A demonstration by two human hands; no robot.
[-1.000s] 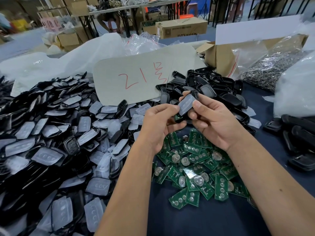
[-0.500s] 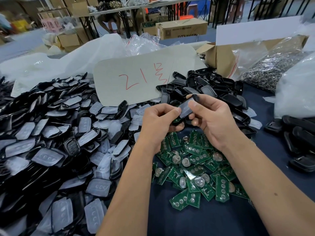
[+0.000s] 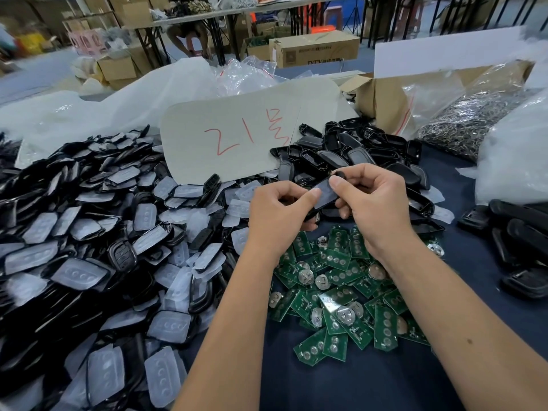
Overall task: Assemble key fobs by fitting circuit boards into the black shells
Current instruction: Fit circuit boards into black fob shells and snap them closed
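Black shell (image 3: 323,193), fitted with a translucent pad on its upturned face, sits tilted between the two hands, above the near edge of the circuit board pile (image 3: 341,292); the left hand (image 3: 278,215) curls round its lower end, thumb lying along the near edge and fingers tucked beneath; the right hand (image 3: 373,209) pinches its upper end, thumb pressed on the pad's face and forefinger hooked over the far tip; both hands thus grip the same piece, knuckles nearly touching, with the shell bridging the small gap between them; whether a board already lies inside the shell cannot be told, since the fingers hide its underside; beneath the wrists the green boards lie heaped on the dark blue table cover (image 3: 326,387), several showing round silver battery clips; to the left spreads a large heap of shells with clear pads (image 3: 89,262), reaching from the near edge to the far side; behind the hands lies a smaller heap of bare black shells (image 3: 355,149), touching a pale card marked in red (image 3: 237,134); further right stands an open carton (image 3: 382,99) holding a clear bag of metal rings (image 3: 468,120); more black parts (image 3: 519,241) lie at the right edge, well apart from the hands.
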